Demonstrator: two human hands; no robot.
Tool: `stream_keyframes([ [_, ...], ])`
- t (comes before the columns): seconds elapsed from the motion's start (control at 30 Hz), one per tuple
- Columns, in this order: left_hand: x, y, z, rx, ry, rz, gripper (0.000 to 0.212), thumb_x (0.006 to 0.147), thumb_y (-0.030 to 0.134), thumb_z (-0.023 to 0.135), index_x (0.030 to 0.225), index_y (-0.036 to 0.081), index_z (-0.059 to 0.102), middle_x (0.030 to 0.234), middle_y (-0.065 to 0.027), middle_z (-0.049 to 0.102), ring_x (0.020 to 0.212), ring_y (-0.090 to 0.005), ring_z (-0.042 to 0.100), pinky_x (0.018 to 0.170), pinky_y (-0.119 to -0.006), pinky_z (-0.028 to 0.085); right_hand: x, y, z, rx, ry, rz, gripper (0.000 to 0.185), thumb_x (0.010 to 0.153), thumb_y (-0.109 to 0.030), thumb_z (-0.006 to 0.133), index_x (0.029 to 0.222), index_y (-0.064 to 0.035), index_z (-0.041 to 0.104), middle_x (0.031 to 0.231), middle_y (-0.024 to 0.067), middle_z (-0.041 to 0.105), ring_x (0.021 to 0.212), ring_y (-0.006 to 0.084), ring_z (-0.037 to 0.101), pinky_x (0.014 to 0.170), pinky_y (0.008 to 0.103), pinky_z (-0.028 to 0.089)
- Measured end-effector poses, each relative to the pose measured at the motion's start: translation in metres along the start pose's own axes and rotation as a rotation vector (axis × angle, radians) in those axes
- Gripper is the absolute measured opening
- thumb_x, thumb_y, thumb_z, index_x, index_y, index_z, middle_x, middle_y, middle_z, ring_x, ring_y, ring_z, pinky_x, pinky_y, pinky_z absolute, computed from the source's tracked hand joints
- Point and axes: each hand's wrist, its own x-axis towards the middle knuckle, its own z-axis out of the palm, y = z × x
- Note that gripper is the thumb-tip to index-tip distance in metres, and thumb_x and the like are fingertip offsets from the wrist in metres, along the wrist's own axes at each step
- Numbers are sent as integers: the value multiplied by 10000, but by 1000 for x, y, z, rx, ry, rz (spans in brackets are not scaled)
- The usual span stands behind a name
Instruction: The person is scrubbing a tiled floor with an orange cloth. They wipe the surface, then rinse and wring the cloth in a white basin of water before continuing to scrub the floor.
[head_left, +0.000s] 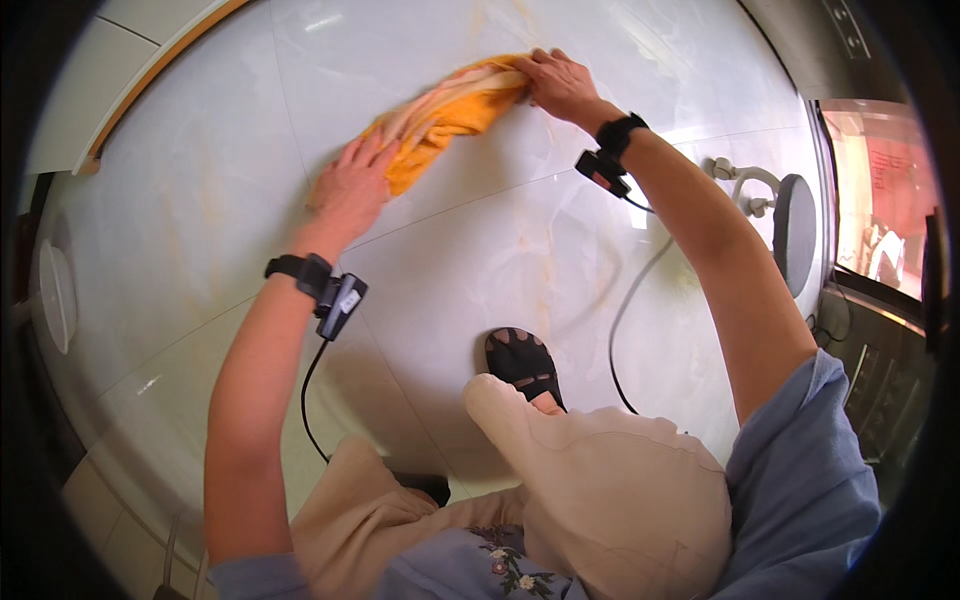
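Observation:
An orange and cream cloth (450, 112) is stretched between my two hands, low over the tiled floor (465, 240); I cannot tell how much of it touches the tiles. At its lower left end, my left hand (352, 184) grips the cloth, fingers partly over it. My right hand (562, 82) holds the upper right end, its thumb and fingertips on the fabric. Each wrist wears a black strap with a small cabled device. The undersides of both hands are hidden.
A white cabinet with a wooden edge (127, 112) stands at upper left. At far left is a white round object (58, 296). A round stool or fan-like item with a curved white frame (795, 232) stands at right, beside a low window (874, 195). My sandalled foot (521, 360) is below.

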Motion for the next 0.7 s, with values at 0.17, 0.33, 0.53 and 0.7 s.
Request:
stream_keyframes([
  [0.17, -19, 40, 22, -23, -5, 224, 443, 802, 65, 570, 1241, 121, 556, 1286, -58, 520, 1146, -242, 475, 858, -385, 437, -122, 25, 19, 124, 24, 85, 273, 795, -180, 568, 1067, -162, 557, 948, 67, 581, 889, 287, 594, 724, 427, 501],
  [0.33, -88, 71, 22, -200, -107, 470, 242, 722, 10, 571, 948, 94, 594, 1084, -29, 573, 997, -228, 524, 732, -359, 466, -260, -45, 7, 174, -57, 97, 246, 722, -97, 587, 964, -128, 557, 872, 68, 570, 798, 249, 600, 574, 375, 506],
  [0.53, -102, 59, 7, -196, -216, 505, 241, 704, 10, 604, 916, 120, 636, 977, 13, 602, 903, -200, 533, 712, -334, 469, -289, -78, -10, 328, -38, 29, 263, 661, -66, 610, 916, -123, 582, 852, 49, 542, 778, 225, 590, 533, 355, 495],
  [0.7, -11, 80, 15, -204, 77, 338, 417, 760, 2, 545, 1159, 110, 604, 1295, -47, 526, 1095, -234, 509, 824, -358, 470, -214, 24, -17, 113, -44, 254, 361, 778, -86, 566, 1134, -129, 520, 1072, 60, 544, 980, 280, 555, 698, 401, 535],
])
